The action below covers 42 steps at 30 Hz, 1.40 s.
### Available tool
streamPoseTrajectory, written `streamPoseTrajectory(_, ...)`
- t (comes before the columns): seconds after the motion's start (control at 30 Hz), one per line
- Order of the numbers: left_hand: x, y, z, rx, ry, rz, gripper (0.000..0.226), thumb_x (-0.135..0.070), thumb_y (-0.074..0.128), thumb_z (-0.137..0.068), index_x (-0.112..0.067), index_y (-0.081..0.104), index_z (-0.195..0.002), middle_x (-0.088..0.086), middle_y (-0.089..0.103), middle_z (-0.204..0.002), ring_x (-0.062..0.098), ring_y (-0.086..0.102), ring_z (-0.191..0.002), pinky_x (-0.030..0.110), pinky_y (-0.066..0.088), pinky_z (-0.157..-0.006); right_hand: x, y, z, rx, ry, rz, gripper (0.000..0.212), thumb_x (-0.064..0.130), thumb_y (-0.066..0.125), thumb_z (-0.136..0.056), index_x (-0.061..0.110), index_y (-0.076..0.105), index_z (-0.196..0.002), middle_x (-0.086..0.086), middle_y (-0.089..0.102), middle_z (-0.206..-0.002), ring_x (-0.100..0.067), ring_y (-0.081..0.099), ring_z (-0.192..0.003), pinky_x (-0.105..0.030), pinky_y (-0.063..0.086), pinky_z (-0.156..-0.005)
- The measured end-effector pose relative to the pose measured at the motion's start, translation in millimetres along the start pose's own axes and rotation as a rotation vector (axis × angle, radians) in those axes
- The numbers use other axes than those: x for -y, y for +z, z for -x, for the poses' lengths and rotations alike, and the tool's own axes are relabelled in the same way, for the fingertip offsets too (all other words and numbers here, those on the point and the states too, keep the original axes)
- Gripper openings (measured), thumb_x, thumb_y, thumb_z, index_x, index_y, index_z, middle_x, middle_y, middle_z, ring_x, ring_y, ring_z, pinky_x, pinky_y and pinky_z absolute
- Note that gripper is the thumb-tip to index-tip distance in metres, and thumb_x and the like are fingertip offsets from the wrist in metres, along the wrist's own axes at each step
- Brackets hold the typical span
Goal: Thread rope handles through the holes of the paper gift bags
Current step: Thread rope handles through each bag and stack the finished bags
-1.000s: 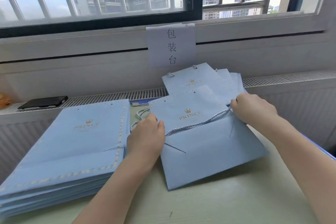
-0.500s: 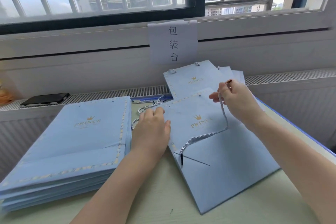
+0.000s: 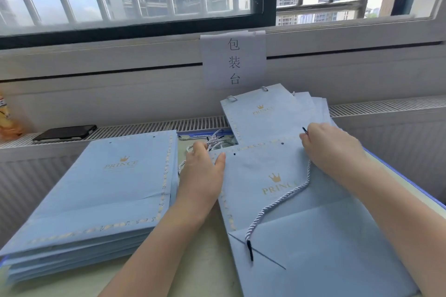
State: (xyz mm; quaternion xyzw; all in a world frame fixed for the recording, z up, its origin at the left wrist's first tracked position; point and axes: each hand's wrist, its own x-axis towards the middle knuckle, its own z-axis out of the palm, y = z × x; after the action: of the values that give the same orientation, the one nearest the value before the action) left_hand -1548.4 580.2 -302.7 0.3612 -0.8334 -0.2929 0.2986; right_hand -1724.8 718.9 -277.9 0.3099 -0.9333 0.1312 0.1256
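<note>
Lying flat at lower right of the frame, the matte pale-blue paper gift bag (image 3: 289,200) carries a twisted white rope handle (image 3: 282,202). The right hand (image 3: 333,149) pinches the rope's black tip beside a punched hole; the left hand (image 3: 200,176) presses the bag's corner, fingers extended.

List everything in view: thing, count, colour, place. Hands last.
bag: one, light blue, flat on the table in front, two empty holes near its top edge
rope: one, white and blue twisted, across the bag, black tip at each end
bag stack: one pile, light blue, left
finished bags: a few, light blue, leaning at the back, rope loops at the top
spare ropes: a bundle, white and blue, between stack and finished bags
phone: one, black, ledge at left
sign: one, white, under the window
table: one, pale
left hand: presses the bag's left edge
right hand: pinches the rope's upper end
</note>
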Motion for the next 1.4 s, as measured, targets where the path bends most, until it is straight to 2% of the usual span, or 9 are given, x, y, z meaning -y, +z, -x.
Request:
streamPoseTrajectory(0.1,-0.7,1.8,2.1,0.062,0.045,-0.048,0.039,-0.036,0.048,-0.096,-0.016,0.042,-0.129,0.001,0.054,-0.124,0.022,0.051,-0.111,0.027,0.036,-0.082,11.5,-3.0,1.7,-0.038,-0.173,-0.452,0.021,0.008,0.037,-0.098,0.009,0.057,-0.092,-0.006,0.062,-0.086,-0.026,0.059,-0.080,-0.033,0.045,-0.071)
streamPoseTrajectory(0.2,1.2,3.8,1.1,0.081,0.062,-0.071,0.034,-0.036,0.052,-0.094,-0.018,0.050,-0.123,-0.001,0.057,-0.122,0.020,0.053,-0.108,0.027,0.038,-0.080,32.2,-6.3,14.1,0.082,-0.310,-0.848,0.025,0.004,0.038,-0.097,0.017,0.057,-0.104,0.001,0.056,-0.067,-0.017,0.054,-0.052,-0.024,0.043,-0.061)
streamPoseTrajectory(0.4,3.0,3.0,-4.8,-0.075,0.185,-0.021,0.025,-0.027,0.065,-0.087,-0.016,0.058,-0.108,-0.002,0.047,-0.102,0.018,0.045,-0.106,0.022,0.029,-0.079,48.0,11.3,28.2,-0.015,-0.505,-0.571,0.012,0.024,0.050,-0.097,0.016,0.060,-0.098,0.009,0.052,-0.063,-0.009,0.046,-0.057,-0.033,0.040,-0.061)
streamPoseTrajectory(0.53,3.9,5.0,-6.0,-0.075,0.229,0.004,0.020,-0.019,0.068,-0.084,-0.016,0.055,-0.099,-0.005,0.048,-0.097,0.020,0.046,-0.106,0.024,0.034,-0.084,51.0,17.5,24.8,-0.013,-0.522,-0.541,0.016,0.017,0.053,-0.095,0.010,0.067,-0.099,0.004,0.062,-0.083,-0.011,0.050,-0.075,-0.027,0.041,-0.072)
streamPoseTrajectory(0.67,1.8,5.0,-5.1,-0.043,0.200,0.099,0.020,-0.014,0.067,-0.085,-0.018,0.049,-0.093,-0.003,0.049,-0.099,0.015,0.048,-0.099,0.018,0.033,-0.080,58.2,16.8,20.7,-0.021,-0.558,-0.472,0.015,0.014,0.055,-0.094,0.009,0.060,-0.107,-0.004,0.067,-0.088,-0.019,0.052,-0.074,-0.033,0.044,-0.072)
streamPoseTrajectory(0.83,-2.0,2.6,-4.7,-0.026,0.116,0.190,0.013,-0.015,0.062,-0.089,-0.017,0.050,-0.095,-0.002,0.053,-0.102,0.010,0.046,-0.094,0.016,0.030,-0.073,67.5,19.2,15.0,-0.122,-0.662,-0.487,0.009,0.004,0.060,-0.087,0.007,0.068,-0.090,-0.003,0.063,-0.086,-0.023,0.058,-0.075,-0.034,0.047,-0.068)
streamPoseTrajectory(1.07,-3.6,1.9,-3.2,-0.050,0.086,0.235,0.008,-0.016,0.058,-0.091,-0.017,0.050,-0.092,0.001,0.057,-0.102,0.013,0.050,-0.093,0.021,0.034,-0.073,66.9,22.8,24.9,-0.173,-0.738,-0.507,0.007,0.003,0.061,-0.083,0.006,0.068,-0.083,0.006,0.052,-0.078,-0.008,0.041,-0.061,-0.015,0.033,-0.060)
streamPoseTrajectory(1.23,-4.6,-1.1,-2.9,-0.112,0.134,0.275,0.007,-0.018,0.058,-0.091,-0.017,0.053,-0.086,-0.005,0.058,-0.089,0.007,0.051,-0.083,0.011,0.036,-0.065,68.6,19.2,31.7,-0.238,-0.781,-0.467,0.012,0.011,0.053,-0.084,0.006,0.063,-0.083,-0.001,0.059,-0.079,-0.020,0.051,-0.055,-0.033,0.046,-0.050)
streamPoseTrajectory(1.4,-6.1,-3.4,-2.6,-0.117,0.140,0.334,0.013,-0.018,0.060,-0.091,-0.020,0.054,-0.080,-0.012,0.052,-0.075,0.002,0.047,-0.072,0.017,0.034,-0.061,66.5,13.9,32.1,-0.142,-0.704,-0.603,0.008,0.002,0.067,-0.082,0.005,0.067,-0.089,0.005,0.061,-0.074,-0.011,0.058,-0.062,-0.022,0.046,-0.062)
